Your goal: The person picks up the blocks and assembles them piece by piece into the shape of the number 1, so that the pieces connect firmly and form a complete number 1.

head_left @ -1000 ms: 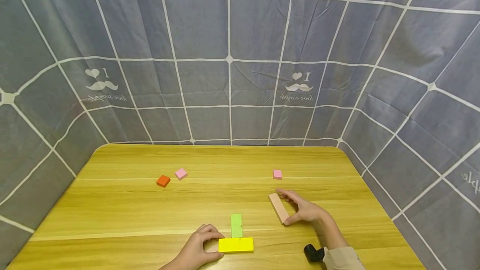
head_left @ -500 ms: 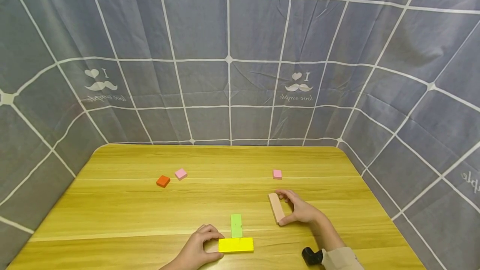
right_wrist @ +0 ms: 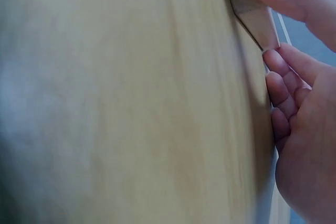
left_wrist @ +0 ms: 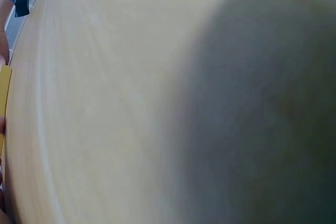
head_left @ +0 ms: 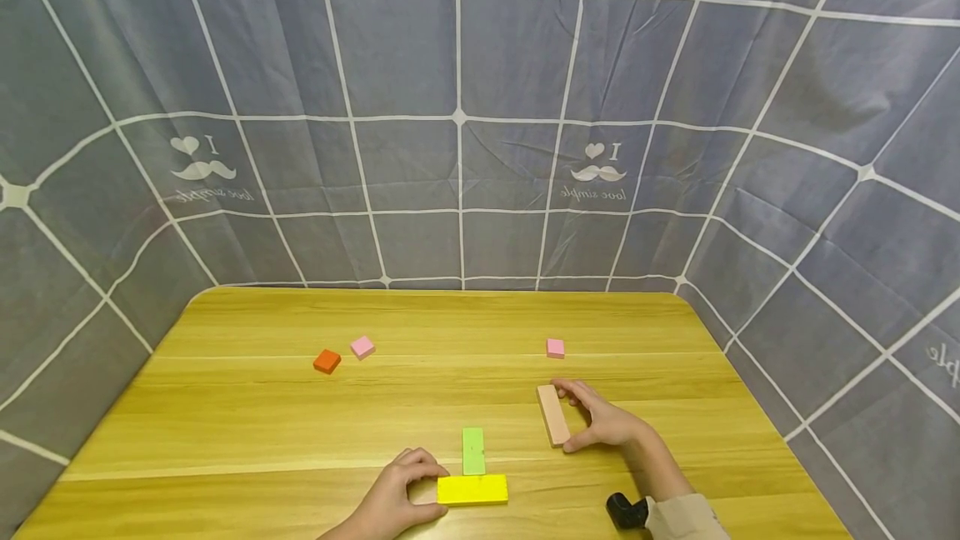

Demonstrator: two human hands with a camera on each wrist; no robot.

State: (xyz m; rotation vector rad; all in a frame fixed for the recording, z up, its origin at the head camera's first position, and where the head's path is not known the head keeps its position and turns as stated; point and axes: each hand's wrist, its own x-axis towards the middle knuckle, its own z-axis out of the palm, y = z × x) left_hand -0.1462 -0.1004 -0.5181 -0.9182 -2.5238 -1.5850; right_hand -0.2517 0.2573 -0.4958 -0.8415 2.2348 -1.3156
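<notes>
In the head view, my left hand [head_left: 399, 497] pinches the left end of a yellow block [head_left: 472, 490], its thumb at the near corner and a finger at the far corner. A light green block [head_left: 473, 451] lies flat, its near end against the yellow block's far side, so the two form an upside-down T. Further right, my right hand [head_left: 611, 422] holds a plain wood-coloured block [head_left: 553, 416] by its ends, thumb at the near end and fingers at the far end. That wooden block [right_wrist: 257, 17] shows between thumb and fingers in the right wrist view, close over the tabletop.
Toward the back of the wooden table [head_left: 247, 423] lie an orange-red square block [head_left: 327, 362] and a pink one [head_left: 363, 347] on the left. Another pink square [head_left: 555, 348] sits beyond my right hand. A grey curtain [head_left: 420, 173] surrounds the table's back and sides.
My right hand has turned the wooden block slightly, swinging its near end to the left, so it points more nearly straight away from me. The left hand and yellow block have stayed put.
</notes>
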